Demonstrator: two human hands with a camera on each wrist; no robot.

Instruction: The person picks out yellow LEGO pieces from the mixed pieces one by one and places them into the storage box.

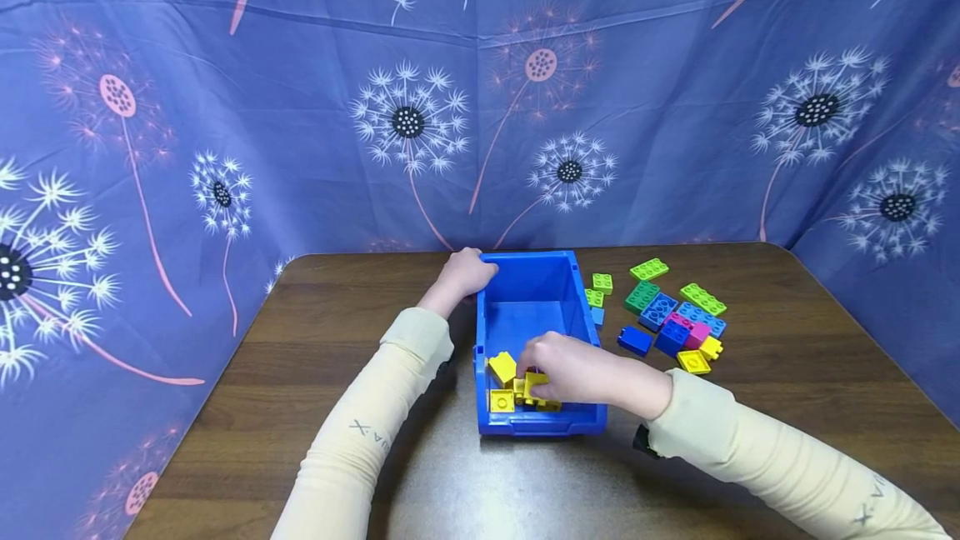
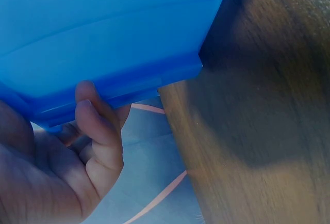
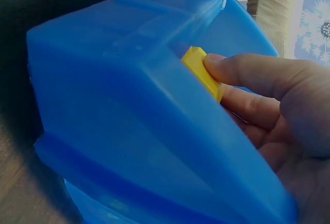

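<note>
A blue plastic bin stands on the table, its low front toward me. At its far left corner my left hand grips the rim; in the left wrist view, fingers curl over the edge of the bin. My right hand reaches into the front of the bin. Between thumb and fingers it pinches a yellow toy brick, which shows just past the bin's side wall in the right wrist view. Several more yellow bricks lie around it on the bin's floor near the front.
Right of the bin lies a loose group of toy bricks: a dark green brick, a blue brick, a pink brick, lime bricks and a yellow brick. A patterned blue cloth hangs behind the wooden table.
</note>
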